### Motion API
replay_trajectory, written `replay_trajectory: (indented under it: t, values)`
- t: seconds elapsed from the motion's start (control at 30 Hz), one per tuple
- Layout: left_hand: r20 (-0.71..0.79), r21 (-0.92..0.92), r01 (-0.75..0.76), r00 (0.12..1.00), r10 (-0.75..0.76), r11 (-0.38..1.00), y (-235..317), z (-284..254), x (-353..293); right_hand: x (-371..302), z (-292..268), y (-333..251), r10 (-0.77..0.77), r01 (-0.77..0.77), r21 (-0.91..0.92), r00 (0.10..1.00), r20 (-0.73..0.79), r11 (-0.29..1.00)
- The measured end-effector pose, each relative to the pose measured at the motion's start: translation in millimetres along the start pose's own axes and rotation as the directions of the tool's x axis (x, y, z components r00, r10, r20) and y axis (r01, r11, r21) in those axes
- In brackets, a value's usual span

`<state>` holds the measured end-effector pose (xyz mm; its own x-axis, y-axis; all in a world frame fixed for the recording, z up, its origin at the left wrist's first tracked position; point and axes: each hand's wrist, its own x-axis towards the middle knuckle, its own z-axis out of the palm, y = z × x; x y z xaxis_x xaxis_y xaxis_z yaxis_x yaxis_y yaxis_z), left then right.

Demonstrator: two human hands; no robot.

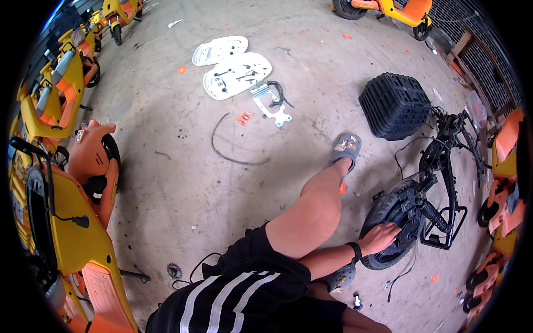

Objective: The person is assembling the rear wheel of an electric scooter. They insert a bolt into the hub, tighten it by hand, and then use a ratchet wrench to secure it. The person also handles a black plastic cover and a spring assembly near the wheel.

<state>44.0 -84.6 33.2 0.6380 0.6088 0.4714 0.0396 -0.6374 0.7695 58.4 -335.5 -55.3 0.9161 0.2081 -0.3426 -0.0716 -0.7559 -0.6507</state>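
Note:
My left hand (380,238), with a black band on its wrist, reaches across to the black wheel (383,205) of a stripped scooter frame (438,158) lying on the floor. Its fingers are bent together at the dark parts beside the hub; what they grip there, if anything, is hidden. A coil-spring shock absorber (434,215) runs along the frame just past my fingertips. Thin black cable (401,273) trails from the wheel. My right hand does not show.
A black plastic basket (394,105) sits beyond the wheel. White panels (237,75) with small parts, a metal bracket (272,108) and a curved cable (222,150) lie on the concrete. Yellow-orange scooters line the left (78,222) and right (505,161). A sprocket (174,271) lies lower left.

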Motion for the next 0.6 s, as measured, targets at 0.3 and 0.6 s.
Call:
replay_trajectory:
  t: [0.3, 0.6]
  values:
    - [0.015, 0.004, -0.009, 1.000, 0.009, 1.000, -0.3, 0.6, -0.4, -1.8, 12.5, 2.9, -0.001, 0.000, -0.042, 0.999, -0.035, 0.999]
    - [0.024, 0.004, -0.029, 0.999, 0.028, 1.000, 5.1, 2.2, 2.1, -1.0, 15.8, 7.9, -0.003, -0.002, -0.071, 0.997, -0.075, 0.997]
